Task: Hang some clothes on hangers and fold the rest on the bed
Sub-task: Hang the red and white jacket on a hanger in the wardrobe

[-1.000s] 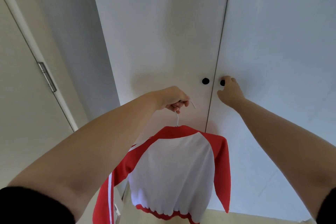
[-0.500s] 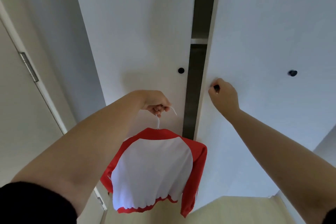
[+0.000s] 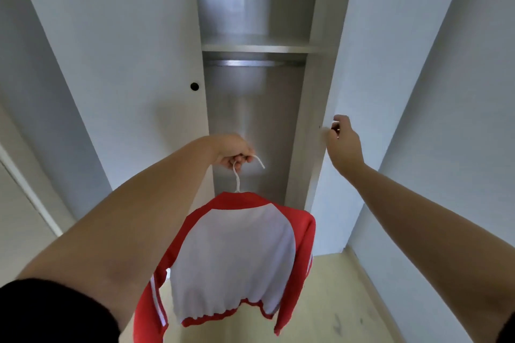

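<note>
A white jacket with red sleeves and red hem (image 3: 234, 259) hangs from a white hanger (image 3: 238, 178). My left hand (image 3: 232, 150) grips the hanger's hook and holds the jacket up in front of the wardrobe opening. My right hand (image 3: 344, 138) pinches the knob of the right wardrobe door (image 3: 362, 64), which stands swung open. Inside the wardrobe a metal clothes rail (image 3: 250, 63) runs under a shelf (image 3: 256, 48). No clothes hang on the visible part of the rail.
The left wardrobe door (image 3: 125, 50) stays closed, with a black knob (image 3: 194, 86). A further white panel (image 3: 459, 120) stands to the right. Light wooden floor (image 3: 334, 301) shows below. A room door edge (image 3: 28, 189) lies at the far left.
My right hand has pulled the right wardrobe door from closed to wide open, baring the rail and shelf. My left hand keeps holding the hanger with the jacket.
</note>
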`<state>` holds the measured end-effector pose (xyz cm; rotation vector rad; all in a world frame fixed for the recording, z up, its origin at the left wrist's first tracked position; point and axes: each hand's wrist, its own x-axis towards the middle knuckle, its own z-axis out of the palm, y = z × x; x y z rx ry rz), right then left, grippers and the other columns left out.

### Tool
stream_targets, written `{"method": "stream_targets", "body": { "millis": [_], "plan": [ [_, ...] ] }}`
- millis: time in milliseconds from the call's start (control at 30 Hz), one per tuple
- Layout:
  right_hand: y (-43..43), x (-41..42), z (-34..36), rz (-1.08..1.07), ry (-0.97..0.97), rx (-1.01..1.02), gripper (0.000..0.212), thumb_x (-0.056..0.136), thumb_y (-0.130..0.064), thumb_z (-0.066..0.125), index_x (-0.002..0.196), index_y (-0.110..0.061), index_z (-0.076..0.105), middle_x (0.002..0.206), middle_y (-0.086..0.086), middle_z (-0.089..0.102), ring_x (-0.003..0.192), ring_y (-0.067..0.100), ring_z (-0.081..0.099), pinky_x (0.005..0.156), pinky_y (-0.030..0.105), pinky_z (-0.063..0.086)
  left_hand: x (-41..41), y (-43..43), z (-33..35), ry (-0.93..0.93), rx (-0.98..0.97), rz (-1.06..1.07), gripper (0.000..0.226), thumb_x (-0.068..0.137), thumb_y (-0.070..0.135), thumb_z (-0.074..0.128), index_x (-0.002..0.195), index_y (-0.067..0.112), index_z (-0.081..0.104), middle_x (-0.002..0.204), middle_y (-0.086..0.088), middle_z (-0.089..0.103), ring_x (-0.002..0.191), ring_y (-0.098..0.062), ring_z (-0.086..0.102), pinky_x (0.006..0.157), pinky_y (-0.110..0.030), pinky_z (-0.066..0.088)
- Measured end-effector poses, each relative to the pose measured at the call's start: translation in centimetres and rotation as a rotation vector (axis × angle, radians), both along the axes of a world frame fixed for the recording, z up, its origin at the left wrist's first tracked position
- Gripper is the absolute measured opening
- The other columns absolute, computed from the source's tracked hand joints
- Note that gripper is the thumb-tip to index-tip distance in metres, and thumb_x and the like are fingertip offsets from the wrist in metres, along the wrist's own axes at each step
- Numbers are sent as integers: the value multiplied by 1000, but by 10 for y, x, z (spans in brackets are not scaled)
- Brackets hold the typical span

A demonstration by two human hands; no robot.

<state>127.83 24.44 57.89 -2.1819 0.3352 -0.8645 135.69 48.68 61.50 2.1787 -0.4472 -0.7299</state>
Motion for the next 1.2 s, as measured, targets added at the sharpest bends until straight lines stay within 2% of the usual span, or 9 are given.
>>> {"method": "stream_targets", "body": {
  "millis": [100,167,367,567,700,833,1000,1100,1200],
  "plan": [
    [-18,-25,-6,-51,110,141,57,92,-22,46,144,-11,27,98,0,52,82,13,55,69,25,46,-24,-29,0,13,-52,4,31,101,12,41,73,6,54,41,3,38,41,-11,39,63,-27,47],
    [-32,-36,-7,-57,126,226,69,91,-16,47,150,-16,12,90,-6,50,71,7,54,55,18,41,-37,-44,-1,36,-74,5,33,102,12,40,72,7,52,39,4,37,36,-9,39,65,-28,46],
    [-74,-58,-11,-47,128,430,31,85,-4,51,108,-12,31,88,-2,45,74,11,50,56,21,39,-59,-63,-3,117,-104,2,33,103,15,38,74,8,50,40,5,31,35,-8,34,72,-32,50],
    [-90,-75,-18,-48,140,573,33,84,-1,51,108,-16,34,76,-5,42,61,9,43,52,18,35,-64,-64,1,118,-117,222,33,102,17,37,72,10,51,36,6,30,32,-7,30,61,-29,49],
    [-69,-76,-26,-140,261,506,46,87,-4,51,130,-9,35,101,0,51,82,16,50,68,23,39,-70,-68,6,22,-80,446,32,98,13,39,70,8,51,48,0,38,42,-9,33,55,-29,50],
    [-35,-77,-38,-50,575,496,10,91,-5,50,82,-8,47,87,7,42,79,22,43,59,23,34,-72,-78,11,112,-251,573,29,98,12,41,71,5,49,39,-1,46,30,-10,46,61,-31,52],
    [9,-71,-48,363,861,427,24,97,-26,52,109,-8,60,104,9,63,95,25,62,87,40,49,-69,-84,8,207,-461,622,28,98,8,37,71,7,46,43,0,51,26,-10,51,56,-28,43],
    [29,-60,-50,480,960,300,40,96,-47,47,116,-14,57,107,3,65,92,18,64,79,34,50,-63,-86,2,258,-600,659,28,98,4,36,72,5,46,46,-3,53,29,-12,54,58,-28,41],
    [41,-44,-56,501,1001,100,41,94,-46,52,124,-18,52,96,-4,66,82,13,66,74,32,51,-52,-87,0,315,-765,712,24,98,0,36,78,4,48,66,-6,50,51,-17,56,35,-23,44]
  ]
}}
